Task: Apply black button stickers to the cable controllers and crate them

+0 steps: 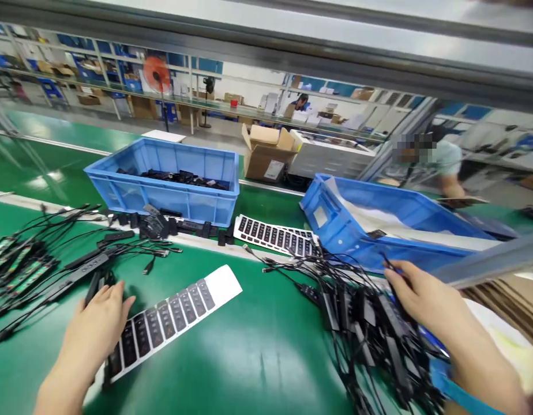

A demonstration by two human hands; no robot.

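Note:
My left hand (96, 320) is closed around a black plastic piece (96, 285), mostly hidden by the fingers. It hovers at the near end of a white sheet of dark labels (162, 323) lying on the green table. To the right, my right hand (426, 297) pinches a thin black cable (391, 265) above a heap of black cabled devices (353, 317). These look like small USB hubs with cords. Left of my left hand lie more cabled hubs (82, 268) and green circuit boards (30, 276) with wires.
A blue bin (180, 202) of black parts stands at the back, with loose black housings (154, 225) in front. Further label sheets (275, 236) lie mid-table. Another blue bin (336, 225) holds white sheets. A person (448, 155) sits across at the right; a cardboard box (266, 155) is behind.

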